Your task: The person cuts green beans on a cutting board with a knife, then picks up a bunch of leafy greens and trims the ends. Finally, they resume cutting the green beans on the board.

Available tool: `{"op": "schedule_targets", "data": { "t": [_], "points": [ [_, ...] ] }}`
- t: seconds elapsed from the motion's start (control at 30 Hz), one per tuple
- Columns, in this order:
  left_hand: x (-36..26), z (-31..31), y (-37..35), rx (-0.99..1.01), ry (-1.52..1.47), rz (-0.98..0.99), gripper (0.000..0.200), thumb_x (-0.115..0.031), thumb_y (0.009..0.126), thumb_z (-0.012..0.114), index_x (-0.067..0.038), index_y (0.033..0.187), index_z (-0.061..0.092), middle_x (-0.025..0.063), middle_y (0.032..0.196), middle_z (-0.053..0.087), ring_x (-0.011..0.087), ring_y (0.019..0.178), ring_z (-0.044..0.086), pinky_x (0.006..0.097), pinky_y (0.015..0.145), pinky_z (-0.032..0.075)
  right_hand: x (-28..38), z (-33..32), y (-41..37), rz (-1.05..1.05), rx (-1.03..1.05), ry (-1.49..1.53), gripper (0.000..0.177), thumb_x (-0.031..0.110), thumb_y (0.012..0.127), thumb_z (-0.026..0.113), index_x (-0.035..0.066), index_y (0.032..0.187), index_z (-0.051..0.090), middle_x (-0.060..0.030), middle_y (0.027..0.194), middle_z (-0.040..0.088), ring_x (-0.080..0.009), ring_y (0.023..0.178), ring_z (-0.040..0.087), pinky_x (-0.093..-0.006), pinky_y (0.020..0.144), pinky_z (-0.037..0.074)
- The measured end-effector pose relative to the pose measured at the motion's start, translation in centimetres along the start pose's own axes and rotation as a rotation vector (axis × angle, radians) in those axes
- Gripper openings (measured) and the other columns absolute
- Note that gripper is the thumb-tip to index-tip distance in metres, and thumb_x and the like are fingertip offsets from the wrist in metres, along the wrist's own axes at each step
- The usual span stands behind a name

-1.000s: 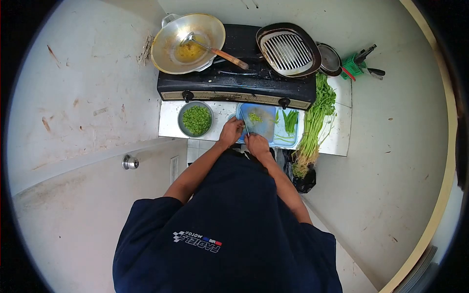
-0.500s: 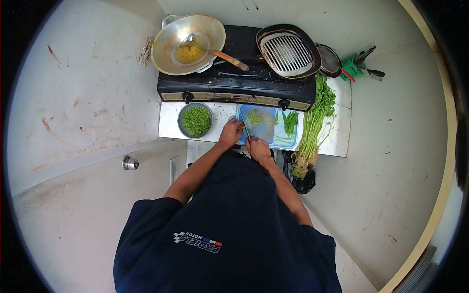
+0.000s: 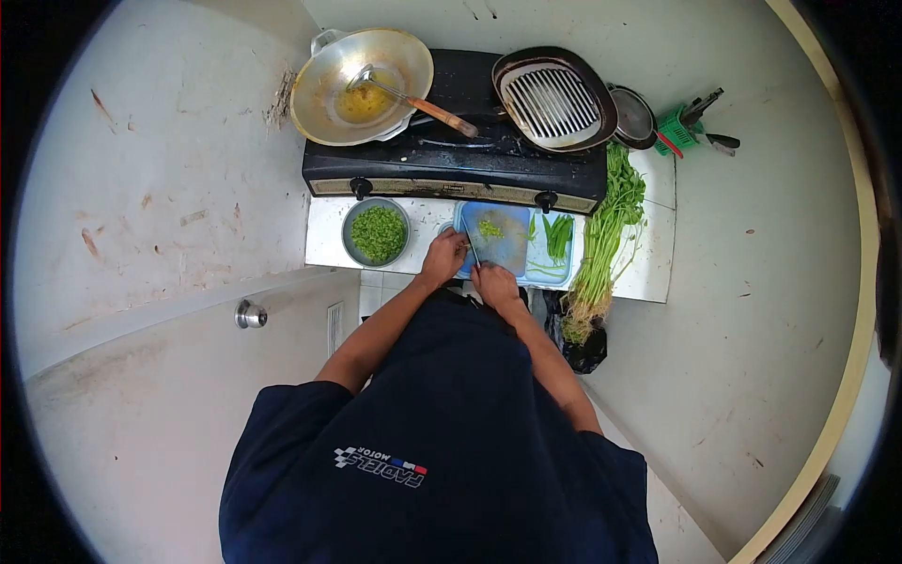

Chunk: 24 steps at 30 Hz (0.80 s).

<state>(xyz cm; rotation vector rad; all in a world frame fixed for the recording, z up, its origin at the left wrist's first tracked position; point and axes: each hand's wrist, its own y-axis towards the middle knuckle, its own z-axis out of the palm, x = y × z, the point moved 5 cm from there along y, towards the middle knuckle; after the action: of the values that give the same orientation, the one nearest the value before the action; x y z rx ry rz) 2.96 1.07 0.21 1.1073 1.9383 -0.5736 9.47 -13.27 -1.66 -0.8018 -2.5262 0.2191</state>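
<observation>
My right hand (image 3: 496, 282) is closed round the handle of a knife (image 3: 472, 242), whose blade points up and left over the blue cutting board (image 3: 512, 258). Beside the blade, at the board's left edge, my left hand (image 3: 444, 256) has its fingers bent together; what they pinch is too small to make out. A little heap of chopped greens (image 3: 489, 228) lies on the board just right of the blade. Farther right, long green pods (image 3: 558, 237) rest in a light blue tray (image 3: 550, 276). A grey bowl (image 3: 349, 246) full of finely chopped greens stands left of my left hand.
Behind the board is a black gas stove (image 3: 451, 174) with a wok (image 3: 305, 103) holding a ladle (image 3: 442, 116), and a grill pan (image 3: 601, 75). Leafy stalks with roots (image 3: 601, 244) hang over the counter's front edge. A green basket (image 3: 675, 130) with knives is at right.
</observation>
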Motion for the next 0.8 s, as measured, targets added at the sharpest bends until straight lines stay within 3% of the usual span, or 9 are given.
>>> {"op": "schedule_targets", "data": {
  "t": [0.8],
  "points": [
    [0.1, -0.1, 0.0, -0.007, -0.017, -0.004, 0.009, -0.004, 0.084, 0.07, 0.001, 0.09, 0.07, 0.0165, 0.084, 0.063, 0.0327, 0.076, 0.067, 0.0415, 0.071, 0.055, 0.3, -1.0, -0.5, 0.028, 0.035, 0.02, 0.047, 0.039, 0.102, 0.051, -0.001, 0.087, 0.071, -0.026, 0.081, 0.071, -0.0425, 0.079, 0.072, -0.0499, 0.074, 0.058]
  ]
}}
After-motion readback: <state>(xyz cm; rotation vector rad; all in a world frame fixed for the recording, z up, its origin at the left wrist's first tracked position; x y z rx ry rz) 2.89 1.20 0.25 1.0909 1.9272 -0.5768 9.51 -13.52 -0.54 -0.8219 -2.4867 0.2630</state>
